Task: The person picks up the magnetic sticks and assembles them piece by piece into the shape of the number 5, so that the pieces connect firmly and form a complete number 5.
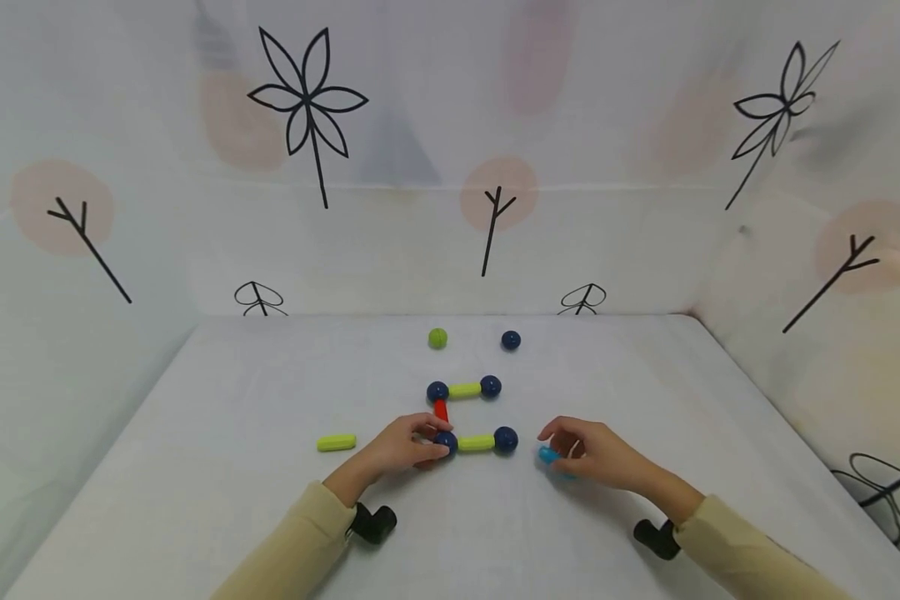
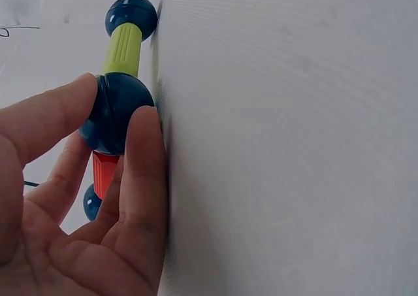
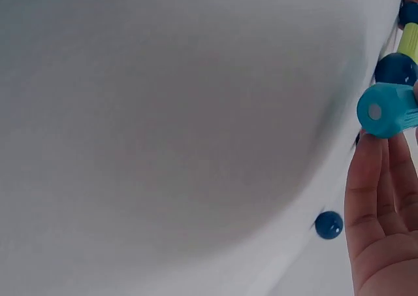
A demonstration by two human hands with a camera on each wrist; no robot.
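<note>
On the white table lies a joined shape of magnetic building sticks and balls, open toward the right. Its near yellow-green stick (image 1: 476, 443) ends in a dark blue ball (image 1: 506, 440). A red stick (image 1: 441, 410) links the near side to the far yellow-green stick (image 1: 464, 390). My left hand (image 1: 403, 443) pinches the near-left dark blue ball (image 2: 117, 116) between thumb and fingers. To the right of the shape, my right hand (image 1: 598, 454) grips a light blue magnetic stick (image 3: 390, 110), its metal-tipped end facing the wrist camera. That stick is apart from the near-right ball in the head view.
A loose yellow-green stick (image 1: 336, 442) lies left of my left hand. Farther back sit a green ball (image 1: 438, 337) and a dark blue ball (image 1: 511, 340). A patterned cloth (image 1: 390, 250) hangs behind the table and along its sides.
</note>
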